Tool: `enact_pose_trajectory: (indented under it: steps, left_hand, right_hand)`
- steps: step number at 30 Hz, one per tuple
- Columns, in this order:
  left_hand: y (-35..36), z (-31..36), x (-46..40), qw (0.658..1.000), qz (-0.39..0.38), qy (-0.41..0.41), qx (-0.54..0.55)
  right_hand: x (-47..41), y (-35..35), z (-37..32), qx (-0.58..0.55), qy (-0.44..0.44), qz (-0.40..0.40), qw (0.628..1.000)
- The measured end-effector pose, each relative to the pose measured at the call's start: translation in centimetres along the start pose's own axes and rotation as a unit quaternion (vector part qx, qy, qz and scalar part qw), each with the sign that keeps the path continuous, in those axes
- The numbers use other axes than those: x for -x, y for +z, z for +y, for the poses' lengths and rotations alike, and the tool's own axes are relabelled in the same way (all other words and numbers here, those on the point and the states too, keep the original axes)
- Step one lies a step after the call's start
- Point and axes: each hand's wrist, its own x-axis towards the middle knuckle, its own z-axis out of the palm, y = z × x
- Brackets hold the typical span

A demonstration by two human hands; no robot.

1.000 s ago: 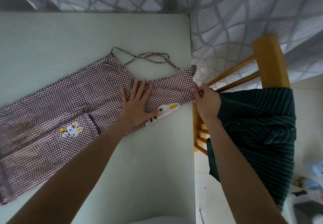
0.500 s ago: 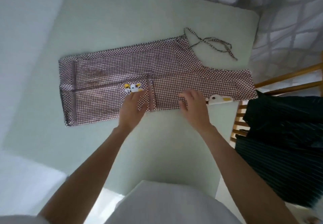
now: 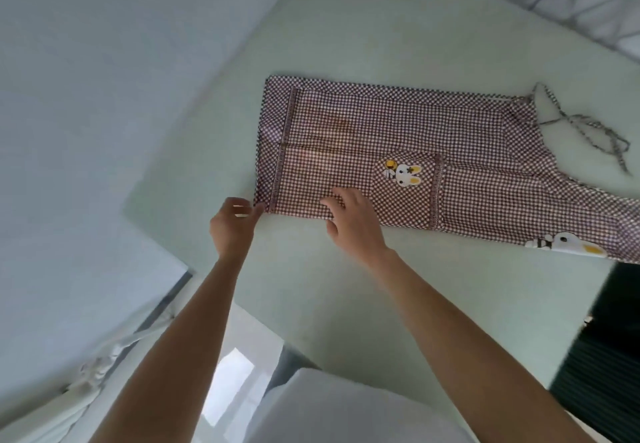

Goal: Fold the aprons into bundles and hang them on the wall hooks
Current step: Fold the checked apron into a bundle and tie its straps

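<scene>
**Hands at the hem of a checked apron on a table**

While the head camera looks down, a person leans over a pale green table (image 3: 346, 44). A brown checked apron (image 3: 398, 145), folded lengthwise into a long band, lies flat from centre toward 3 o'clock. The left hand (image 3: 232, 226) pinches the hem corner near 9 o'clock of the apron. The right hand (image 3: 353, 223) rests on the near edge, fingers spread and relaxed.

Judged from here, lifting the corner unevenly could let the layers slide and skew the bundle. The loose ties (image 3: 588, 131) trail at 2 o'clock and might snag. A dark striped cloth (image 3: 606, 356) hangs at 4 o'clock, crowding that side.
</scene>
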Motion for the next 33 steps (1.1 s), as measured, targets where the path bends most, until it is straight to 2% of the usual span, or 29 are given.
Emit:
enact_pose_trajectory:
  steps: [3,5,8,9,11,12,14,16,18,20,23,24,26,29,33]
  left_hand:
    - [-0.2,-0.2,-1.0,0.999,-0.023,0.006,0.037]
    - [-0.9,0.1,-1.1,0.993,-0.047,0.022,0.108]
    - [-2.4,0.5,-1.4,0.957,-0.132,0.044,0.255]
    - [-3.0,0.4,-1.7,0.945,-0.170,0.052,0.274]
    - [-3.9,-0.2,-2.5,0.947,-0.203,0.083,0.236]
    - [-4.1,-0.6,-3.1,0.958,-0.195,0.109,0.180]
    - [-4.2,-1.8,-3.9,0.973,-0.155,0.171,0.006]
    - [-4.1,-2.8,-4.2,0.964,-0.101,0.213,-0.123]
    - [-3.9,-2.9,-4.1,0.963,-0.058,0.229,-0.128]
    - [-3.4,-2.9,-3.6,0.951,-0.031,0.292,-0.096]
    - [-1.9,-2.9,-2.6,0.882,-0.086,0.453,-0.102]
    - [-1.4,-3.1,-2.3,0.867,-0.118,0.469,-0.120]
    - [-0.8,-3.4,-2.2,0.866,-0.154,0.451,-0.149]
    - [-0.8,-3.4,-2.5,0.877,-0.141,0.436,-0.146]
    - [-0.8,-3.6,-1.8,0.829,-0.146,0.511,-0.173]
  right_hand:
    - [-0.2,0.8,-0.9,0.034,0.032,-0.017,0.999]
    - [-0.3,1.0,-1.0,0.043,0.045,-0.005,0.998]
    - [-0.3,1.2,-1.1,0.049,0.049,0.006,0.998]
    - [-0.2,1.2,-1.1,0.051,0.048,0.009,0.997]
    - [-0.2,1.3,-1.1,0.059,0.047,0.011,0.997]
    - [-0.3,1.3,-1.1,0.060,0.048,0.011,0.997]
    - [-0.3,1.3,-1.2,0.060,0.048,0.007,0.997]
    - [-0.3,1.4,-1.4,0.062,0.041,0.003,0.997]
    - [-0.1,1.4,-1.5,0.060,0.036,0.007,0.998]
    - [0.2,1.4,-1.7,0.054,0.021,0.016,0.998]
    - [0.9,1.0,-1.5,0.069,0.026,0.052,0.996]
    - [1.2,0.8,-1.2,0.075,0.038,0.068,0.994]
    - [1.9,0.6,-0.1,0.095,0.052,0.081,0.991]
    - [2.9,0.7,1.8,0.116,0.031,0.079,0.990]
    - [3.6,0.7,2.2,0.076,-0.062,0.035,0.995]
